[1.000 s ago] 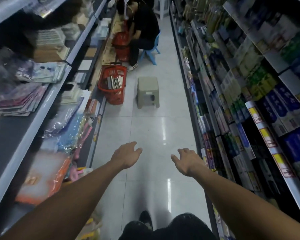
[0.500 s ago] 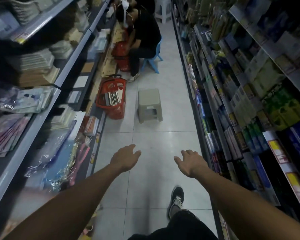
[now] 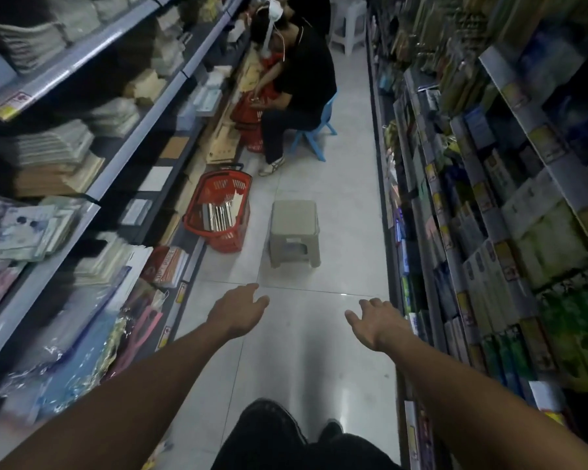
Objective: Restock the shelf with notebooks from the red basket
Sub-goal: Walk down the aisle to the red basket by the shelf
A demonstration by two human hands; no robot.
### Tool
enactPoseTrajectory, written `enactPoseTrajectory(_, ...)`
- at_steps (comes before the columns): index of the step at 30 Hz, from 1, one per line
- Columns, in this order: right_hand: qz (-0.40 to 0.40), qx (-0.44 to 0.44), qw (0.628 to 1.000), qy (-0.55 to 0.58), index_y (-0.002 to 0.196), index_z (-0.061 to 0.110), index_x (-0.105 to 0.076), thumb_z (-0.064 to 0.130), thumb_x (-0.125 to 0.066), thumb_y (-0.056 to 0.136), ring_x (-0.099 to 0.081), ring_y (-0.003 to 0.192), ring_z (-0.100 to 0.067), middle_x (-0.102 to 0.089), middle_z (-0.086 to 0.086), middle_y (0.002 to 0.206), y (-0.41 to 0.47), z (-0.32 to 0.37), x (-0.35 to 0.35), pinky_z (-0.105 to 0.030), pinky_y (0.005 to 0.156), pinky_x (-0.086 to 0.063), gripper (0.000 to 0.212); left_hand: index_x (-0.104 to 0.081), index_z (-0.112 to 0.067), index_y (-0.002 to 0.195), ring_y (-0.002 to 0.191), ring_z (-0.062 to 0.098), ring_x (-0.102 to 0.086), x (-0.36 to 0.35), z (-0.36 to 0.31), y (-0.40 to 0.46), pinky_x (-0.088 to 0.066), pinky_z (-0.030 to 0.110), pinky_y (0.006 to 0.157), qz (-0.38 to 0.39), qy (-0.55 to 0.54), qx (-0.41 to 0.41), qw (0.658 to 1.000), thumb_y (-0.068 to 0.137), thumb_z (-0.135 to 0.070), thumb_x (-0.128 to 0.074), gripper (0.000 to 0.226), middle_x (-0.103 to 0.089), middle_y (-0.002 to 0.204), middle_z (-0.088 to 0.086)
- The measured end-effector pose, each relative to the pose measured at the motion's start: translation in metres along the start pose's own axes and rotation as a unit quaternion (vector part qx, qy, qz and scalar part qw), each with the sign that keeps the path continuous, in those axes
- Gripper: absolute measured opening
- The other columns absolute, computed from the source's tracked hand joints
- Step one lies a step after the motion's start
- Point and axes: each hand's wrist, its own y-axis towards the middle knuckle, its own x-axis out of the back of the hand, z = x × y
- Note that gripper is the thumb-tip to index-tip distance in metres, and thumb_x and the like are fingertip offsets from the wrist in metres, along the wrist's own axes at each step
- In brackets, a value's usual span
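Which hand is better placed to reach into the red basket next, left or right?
Left, probably. The red basket stands on the floor against the left-hand shelving, ahead of the left hand. The right hand is toward the right-hand shelves, with the beige stool nearer its line. Both hands are empty and still short of the basket.

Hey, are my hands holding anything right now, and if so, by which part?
Nothing is held. The left hand and right hand are both open over the floor, short of the red basket with its notebooks.
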Motion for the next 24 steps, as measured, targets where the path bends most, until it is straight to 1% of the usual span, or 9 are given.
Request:
enactPoseTrajectory(5, 0.005, 0.015, 1.0, -0.017, 0.157, 0.016, -0.036, 0.061, -0.021, 0.104, -0.038, 0.141, -0.031, -0.042, -0.01, 0.157, 0.058, 0.009, 0.037, -0.045, 0.116, -0.033, 0.071, -0.032, -0.024, 0.158, 0.149, 0.026, -0.033, 0.018, -0.007, 0.057, -0.029, 0.046, 0.12, 0.0, -0.006, 0.006, 1.0, 0.1, -0.06, -0.033, 0.068, -0.034, 0.163, 0.002)
enactPoseTrajectory(10, 0.007, 0.025, 0.999, -0.033, 0.158, 0.015, -0.034, 0.061, -0.02, 0.105, -0.038, 0.142, -0.032, -0.04, -0.011, 0.159, 0.128, 0.027, 0.076, -0.046, 0.116, -0.033, 0.072, -0.032, -0.023, 0.158, 0.148, 0.026, -0.033, 0.043, -0.007, 0.128, -0.029, 0.045, 0.12, 0.011, -0.019, 0.013, 1.0, 0.101, -0.06, -0.034, 0.068, -0.034, 0.163, 0.003)
enactPoseTrajectory(13, 0.008, 0.021, 0.999, -0.044, 0.158, 0.015, -0.033, 0.061, -0.02, 0.104, -0.038, 0.143, -0.032, -0.039, -0.011, 0.16, 0.172, 0.044, 0.102, -0.045, 0.116, -0.033, 0.072, -0.032, -0.023, 0.158, 0.148, 0.026, -0.034, 0.069, -0.004, 0.176, -0.03, 0.045, 0.119, 0.011, -0.026, 0.01, 1.0, 0.1, -0.059, -0.034, 0.068, -0.034, 0.163, 0.003)
enactPoseTrajectory(17, 0.006, 0.01, 0.999, -0.041, 0.156, 0.016, -0.037, 0.061, -0.021, 0.103, -0.04, 0.14, -0.031, -0.042, -0.01, 0.157, 0.23, 0.072, 0.144, -0.045, 0.114, -0.035, 0.071, -0.033, -0.025, 0.157, 0.147, 0.026, -0.036, 0.115, 0.0, 0.238, -0.032, 0.047, 0.118, 0.013, -0.031, 0.009, 0.999, 0.099, -0.059, -0.034, 0.067, -0.035, 0.162, 0.003)
enactPoseTrajectory(24, -0.004, 0.018, 0.999, -0.046, 0.154, 0.016, -0.038, 0.061, -0.021, 0.104, -0.042, 0.138, -0.031, -0.044, -0.01, 0.155, 0.318, 0.126, 0.208, -0.045, 0.113, -0.037, 0.07, -0.033, -0.024, 0.156, 0.147, 0.029, -0.035, 0.184, 0.012, 0.33, -0.033, 0.049, 0.117, 0.032, -0.045, 0.013, 0.998, 0.097, -0.061, -0.034, 0.07, -0.035, 0.162, 0.004)
